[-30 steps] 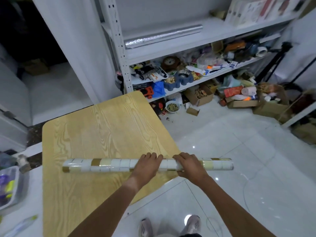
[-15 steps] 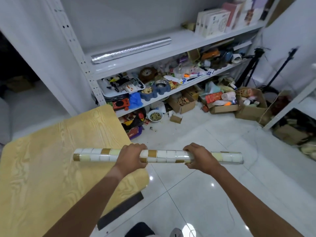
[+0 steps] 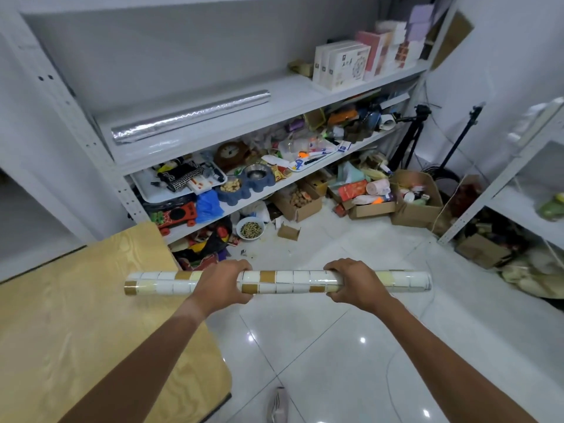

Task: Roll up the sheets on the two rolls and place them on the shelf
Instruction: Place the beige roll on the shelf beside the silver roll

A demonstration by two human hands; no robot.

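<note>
Single head-worn view, wide-angle, looking forward and steeply down from above the tiled floor. Faces the white shelf unit, which fills the upper part of the picture, near enough to pick out separate items on its boards. Close below the lens: both forearms reaching out toward the shelf unit, left hand and right hand well short of it. Left of the shelf unit's foot, the corner of a wooden table. Straight lines bowed toward the edges (lens distortion). No second view, so no shared part.
</note>
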